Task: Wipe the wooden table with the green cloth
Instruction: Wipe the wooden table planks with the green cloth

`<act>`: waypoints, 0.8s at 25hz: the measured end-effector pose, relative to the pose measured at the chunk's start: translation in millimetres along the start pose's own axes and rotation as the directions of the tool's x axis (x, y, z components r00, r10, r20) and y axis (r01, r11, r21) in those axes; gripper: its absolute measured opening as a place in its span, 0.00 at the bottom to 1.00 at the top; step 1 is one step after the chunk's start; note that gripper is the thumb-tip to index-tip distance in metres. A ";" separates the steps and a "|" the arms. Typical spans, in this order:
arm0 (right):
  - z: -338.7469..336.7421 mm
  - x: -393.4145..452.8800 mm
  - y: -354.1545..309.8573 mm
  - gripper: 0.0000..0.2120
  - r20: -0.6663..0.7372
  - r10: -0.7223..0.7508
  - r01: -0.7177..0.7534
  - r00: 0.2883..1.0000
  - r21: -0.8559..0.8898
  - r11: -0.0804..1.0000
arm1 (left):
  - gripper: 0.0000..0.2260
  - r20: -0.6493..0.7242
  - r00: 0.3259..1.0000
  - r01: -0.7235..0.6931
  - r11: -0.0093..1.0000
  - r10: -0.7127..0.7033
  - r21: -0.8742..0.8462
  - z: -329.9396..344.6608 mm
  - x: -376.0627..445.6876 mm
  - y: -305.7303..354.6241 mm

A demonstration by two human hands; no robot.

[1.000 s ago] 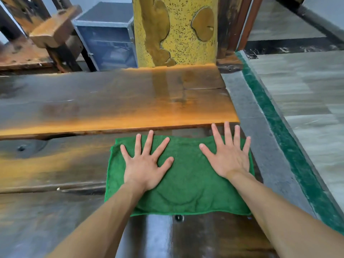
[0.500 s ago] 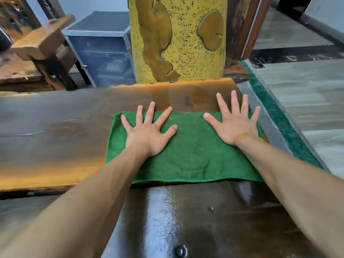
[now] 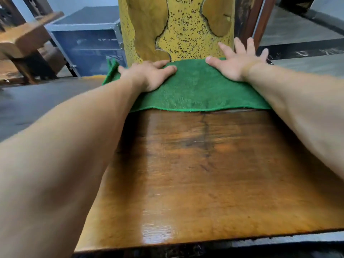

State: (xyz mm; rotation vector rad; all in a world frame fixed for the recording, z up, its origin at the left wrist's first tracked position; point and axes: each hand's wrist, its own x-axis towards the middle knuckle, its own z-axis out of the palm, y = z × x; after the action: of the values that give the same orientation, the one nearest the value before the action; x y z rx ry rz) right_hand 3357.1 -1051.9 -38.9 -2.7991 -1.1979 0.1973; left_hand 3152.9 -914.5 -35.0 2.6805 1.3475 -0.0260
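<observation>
Green terry cloth [image 3: 195,90], rectangular and soft-piled, is laid flat across the far end of the glossy brown wooden table [image 3: 204,174], its near hem running across the boards and its far edge reaching the foot of a yellow, black-speckled wooden post [image 3: 182,27]; the far left corner of the cloth is turned up. Left hand [image 3: 149,75] is placed palm down on the left part of the cloth, fingers [image 3: 165,68] held fairly straight and pressed onto the fabric, the tips lying at the cloth's far edge. Right hand [image 3: 238,62] is placed palm down on the right part of the cloth, fingers [image 3: 240,46] spread and straight, reaching past the cloth's far edge toward the base of the post; whether they touch the post cannot be told. Neither hand is curled round the cloth; nothing is gripped. Both bare forearms are stretched forward over the table, one at each side of the view. Table surface nearer the camera is seen as polished orange-brown wood with a dark grain line down the middle and a bright reflection near the front edge. Blue-grey metal-framed box [image 3: 87,40] is seen beyond the table at the left, beside the post. Brown wooden bench piece [image 3: 24,41] is seen at far left. Grey tiled floor [image 3: 301,25] is seen at upper right.
</observation>
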 end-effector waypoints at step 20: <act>13.1 -235.1 42.4 0.35 0.110 -0.204 0.211 0.973 -0.053 0.976 | 0.32 0.088 0.996 -0.035 0.998 0.030 0.057 27.8 -239.0 0.1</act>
State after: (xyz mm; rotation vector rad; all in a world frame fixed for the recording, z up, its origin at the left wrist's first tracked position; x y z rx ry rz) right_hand 3224.5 -1251.0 -38.0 -2.7201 -1.5362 0.2970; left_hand 3011.2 -1108.8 -43.7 2.7143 1.2964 -0.1800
